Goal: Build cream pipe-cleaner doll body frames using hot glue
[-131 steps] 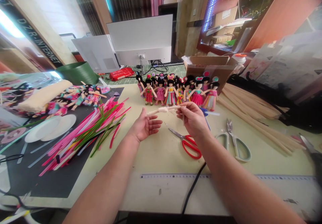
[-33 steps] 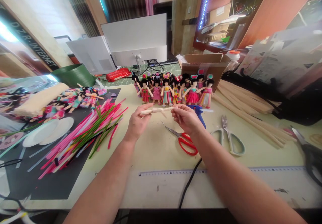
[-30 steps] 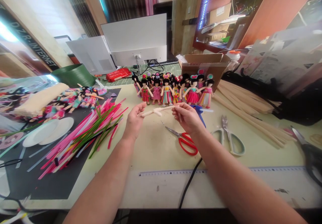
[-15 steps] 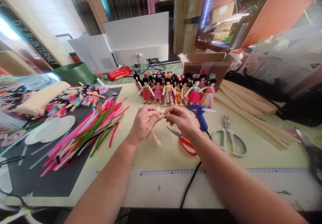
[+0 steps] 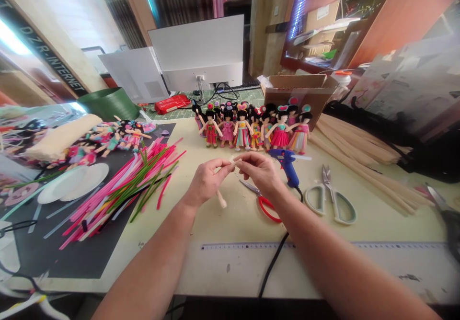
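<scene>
Over the middle of the table, both hands meet fingertip to fingertip at a cream pipe cleaner (image 5: 222, 200). My left hand (image 5: 209, 178) pinches it between thumb and forefinger, and a thick end hangs down below the palm. My right hand (image 5: 257, 169) is closed at the same spot, its fingertips on the pale upper part. Fingers hide most of the piece. Just under my right hand lie red-handled scissors (image 5: 268, 209). A blue glue gun (image 5: 286, 166) rests right behind that hand, its black cord running to the front edge.
Several finished dolls (image 5: 242, 131) stand at the back. Pink and green pipe cleaners (image 5: 125, 186) are heaped on the left. Grey-handled scissors (image 5: 327, 198) and beige pipe cleaners (image 5: 366, 164) lie on the right. A ruler (image 5: 323, 245) runs along the front; a cardboard box (image 5: 296, 89) stands behind.
My hands stay together but have turned slightly, and less of the cream pipe cleaner shows beneath my left hand. The whole view has shifted a little.
</scene>
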A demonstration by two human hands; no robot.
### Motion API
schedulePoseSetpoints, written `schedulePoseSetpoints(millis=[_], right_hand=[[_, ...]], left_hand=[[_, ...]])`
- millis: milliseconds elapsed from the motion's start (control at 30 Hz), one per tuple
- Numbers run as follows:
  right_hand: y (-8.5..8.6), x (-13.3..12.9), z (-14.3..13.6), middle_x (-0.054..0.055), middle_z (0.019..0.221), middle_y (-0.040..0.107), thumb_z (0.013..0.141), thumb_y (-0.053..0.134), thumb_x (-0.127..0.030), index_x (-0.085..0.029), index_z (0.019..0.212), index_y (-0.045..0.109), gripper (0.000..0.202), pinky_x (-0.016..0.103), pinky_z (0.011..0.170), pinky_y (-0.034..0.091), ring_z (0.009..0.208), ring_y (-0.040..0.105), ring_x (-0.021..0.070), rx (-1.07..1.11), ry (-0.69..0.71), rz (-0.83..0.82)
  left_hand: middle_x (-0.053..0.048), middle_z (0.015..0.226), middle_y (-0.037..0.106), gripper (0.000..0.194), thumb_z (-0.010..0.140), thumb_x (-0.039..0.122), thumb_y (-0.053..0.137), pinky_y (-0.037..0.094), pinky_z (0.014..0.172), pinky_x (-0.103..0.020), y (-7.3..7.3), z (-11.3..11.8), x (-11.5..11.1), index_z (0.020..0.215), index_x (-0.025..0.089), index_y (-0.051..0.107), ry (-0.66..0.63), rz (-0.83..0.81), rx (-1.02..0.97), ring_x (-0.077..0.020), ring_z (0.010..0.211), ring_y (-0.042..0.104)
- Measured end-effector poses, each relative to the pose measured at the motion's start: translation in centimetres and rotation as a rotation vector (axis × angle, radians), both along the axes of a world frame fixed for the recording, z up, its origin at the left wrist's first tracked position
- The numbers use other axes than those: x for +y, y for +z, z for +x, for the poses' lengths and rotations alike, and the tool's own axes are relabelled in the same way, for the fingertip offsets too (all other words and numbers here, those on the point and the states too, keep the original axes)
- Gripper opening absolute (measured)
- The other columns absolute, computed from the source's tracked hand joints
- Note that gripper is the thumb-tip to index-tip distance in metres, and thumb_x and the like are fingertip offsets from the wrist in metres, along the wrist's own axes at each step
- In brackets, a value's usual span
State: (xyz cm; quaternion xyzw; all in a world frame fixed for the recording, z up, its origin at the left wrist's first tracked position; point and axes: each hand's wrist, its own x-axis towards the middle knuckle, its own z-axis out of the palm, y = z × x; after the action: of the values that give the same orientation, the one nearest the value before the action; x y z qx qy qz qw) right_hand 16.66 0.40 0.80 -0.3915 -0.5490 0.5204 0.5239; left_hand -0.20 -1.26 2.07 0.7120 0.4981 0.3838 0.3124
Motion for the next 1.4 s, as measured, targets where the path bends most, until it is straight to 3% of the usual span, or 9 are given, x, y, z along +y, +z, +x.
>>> schedulePoseSetpoints(millis=[167,433,667,800,900,1033,1167,1267,1400], right_hand=[[0.2,-0.2,-0.2,-0.003,0.057,0.058,0.07,0.072,-0.034,-0.018,0.07,0.061,0.02,0.023,0.047,0.042,0.049,0.051,0.0085,-0.022,-0.054,-0.101],[0.3,-0.6,-0.5,-0.003,0.057,0.057,0.071,0.071,-0.033,-0.017,0.069,0.059,0.02,0.023,0.049,0.042,0.05,0.051,0.0085,-0.001,-0.044,-0.153],[0.0,-0.5,-0.4,-0.004,0.052,0.053,0.074,0.069,-0.035,-0.017,0.067,0.057,0.022,0.022,0.046,0.035,0.044,0.045,0.0071,0.016,-0.037,-0.144],[0.0,-0.2,-0.1,-0.004,0.053,0.054,0.071,0.072,-0.034,-0.017,0.069,0.059,0.021,0.023,0.046,0.034,0.045,0.044,0.0074,0.062,-0.037,-0.138],[0.0,0.1,0.2,-0.003,0.053,0.055,0.071,0.072,-0.035,-0.018,0.069,0.059,0.021,0.024,0.046,0.035,0.046,0.044,0.0079,0.064,-0.012,-0.128],[0.0,0.2,0.4,-0.004,0.057,0.054,0.072,0.071,-0.034,-0.019,0.071,0.061,0.018,0.024,0.049,0.037,0.05,0.046,0.0084,0.028,0.063,-0.062],[0.2,-0.1,0.4,-0.003,0.061,0.055,0.077,0.067,-0.031,-0.019,0.074,0.062,0.014,0.025,0.052,0.037,0.054,0.046,0.0086,-0.034,0.121,0.009],[0.4,-0.3,0.3,-0.003,0.064,0.056,0.078,0.066,-0.03,-0.018,0.073,0.062,0.013,0.024,0.054,0.037,0.056,0.046,0.0086,-0.054,0.139,0.027],[0.3,-0.2,0.3,-0.003,0.064,0.057,0.077,0.067,-0.032,-0.018,0.073,0.063,0.014,0.024,0.052,0.037,0.055,0.046,0.0083,-0.057,0.117,0.014]], left_hand=[[-0.002,0.081,0.07,0.021,0.087,0.038,0.057,0.046,0.079,-0.03,-0.3,0.2,0.1,0.079,0.021,0.067,0.084,0.136,0.09,-0.0169,0.08,0.063],[-0.004,0.086,0.071,0.016,0.084,0.022,0.059,0.029,0.105,-0.046,0.2,1.3,-0.7,0.068,0.021,0.059,0.264,0.367,0.383,-0.0226,0.111,0.061],[-0.003,0.072,0.067,0.02,0.087,0.023,0.056,0.015,0.109,-0.055,-0.4,1.4,-0.8,0.067,0.021,0.06,0.23,0.463,0.475,-0.027,0.116,0.057],[-0.006,0.101,0.07,0.012,0.088,0.032,0.057,0.022,0.11,-0.05,-0.4,1.0,-0.6,0.093,0.023,0.064,0.243,0.476,0.31,-0.0251,0.116,0.056],[-0.013,0.126,0.06,0.038,0.088,0.041,0.056,0.036,0.104,-0.039,-0.2,-0.1,0.0,0.119,0.02,0.054,0.327,0.486,0.041,-0.023,0.118,0.054],[-0.012,0.114,0.066,0.048,0.089,0.057,0.045,0.042,0.097,-0.036,0.0,-2.2,1.2,0.11,0.017,0.062,0.329,0.172,-0.036,-0.0245,0.111,0.058],[-0.011,0.091,0.073,0.07,0.087,0.07,0.028,0.044,0.091,-0.038,0.2,-3.1,1.4,0.084,0.015,0.073,-0.035,-0.294,0.005,-0.026,0.094,0.065],[-0.012,0.091,0.073,0.065,0.083,0.069,0.042,0.048,0.084,-0.035,0.3,-2.7,1.2,0.093,0.014,0.073,-0.299,-0.396,-0.141,-0.025,0.091,0.067],[-0.01,0.08,0.072,0.044,0.076,0.054,0.066,0.048,0.067,-0.029,0.4,-1.7,1.0,0.091,0.012,0.072,-0.249,-0.396,-0.23,-0.0201,0.074,0.065]])
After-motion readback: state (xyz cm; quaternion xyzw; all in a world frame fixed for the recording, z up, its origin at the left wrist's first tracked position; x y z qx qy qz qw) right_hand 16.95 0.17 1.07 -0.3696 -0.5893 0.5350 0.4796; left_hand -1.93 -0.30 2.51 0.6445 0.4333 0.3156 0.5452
